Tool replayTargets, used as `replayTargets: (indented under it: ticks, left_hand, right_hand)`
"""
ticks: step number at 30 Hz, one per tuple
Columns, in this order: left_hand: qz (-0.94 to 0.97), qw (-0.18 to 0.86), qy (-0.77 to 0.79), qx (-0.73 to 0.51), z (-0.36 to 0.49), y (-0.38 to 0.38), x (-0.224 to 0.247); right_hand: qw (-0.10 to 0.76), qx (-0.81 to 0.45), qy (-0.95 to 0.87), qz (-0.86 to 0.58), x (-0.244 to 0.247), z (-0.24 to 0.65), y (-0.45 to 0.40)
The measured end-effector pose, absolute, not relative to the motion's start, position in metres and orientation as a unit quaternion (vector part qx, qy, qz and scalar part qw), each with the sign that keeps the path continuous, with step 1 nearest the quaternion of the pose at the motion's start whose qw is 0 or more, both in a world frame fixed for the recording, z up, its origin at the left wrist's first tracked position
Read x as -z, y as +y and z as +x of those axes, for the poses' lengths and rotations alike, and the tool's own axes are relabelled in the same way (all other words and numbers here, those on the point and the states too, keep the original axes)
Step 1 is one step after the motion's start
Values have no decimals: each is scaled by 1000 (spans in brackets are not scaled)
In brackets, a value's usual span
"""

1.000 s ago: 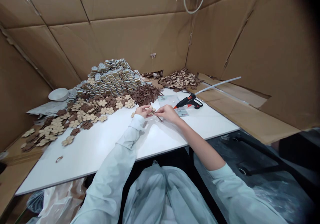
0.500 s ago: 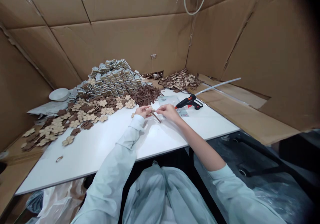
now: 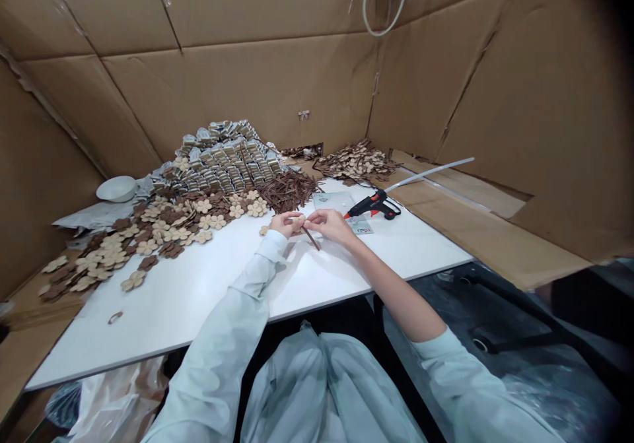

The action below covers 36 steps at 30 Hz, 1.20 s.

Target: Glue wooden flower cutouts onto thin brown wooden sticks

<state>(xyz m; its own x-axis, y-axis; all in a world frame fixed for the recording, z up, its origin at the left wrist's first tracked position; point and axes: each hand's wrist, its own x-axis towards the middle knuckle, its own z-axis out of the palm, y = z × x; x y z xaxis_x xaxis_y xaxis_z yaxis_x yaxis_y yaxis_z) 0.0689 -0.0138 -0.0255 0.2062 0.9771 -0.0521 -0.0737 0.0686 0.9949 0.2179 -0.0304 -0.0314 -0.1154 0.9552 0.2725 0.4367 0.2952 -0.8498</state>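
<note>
Head view: left of the black-and-orange plastic glue gun (image 3: 370, 204), the bare left hand (image 3: 284, 224) pinches a thin, straight brown strip (image 3: 312, 239), its upper end hidden; the bare right hand (image 3: 331, 226) adjoins, whether gripping I cannot tell.

Workshop: glue gun (image 3: 369, 203), piled parts (image 3: 222, 167)

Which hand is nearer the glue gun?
Right. The right hand is just left of the glue gun; the left hand is farther left, past the right.
</note>
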Motion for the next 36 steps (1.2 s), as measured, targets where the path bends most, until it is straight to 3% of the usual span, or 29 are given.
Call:
replayTargets:
  ticks: [5,15,36]
  left_hand:
    - [510,597,443,-433,70,-14,25]
    - [475,647,429,-415,70,-13,26]
    - [484,617,430,-448,69,-7,34]
  right_hand:
    - [429,-376,-649,-503,37,220,-26]
    - [455,-402,-596,-526,41,221,-22]
    - [453,-465,-590,-480,31,219,-30]
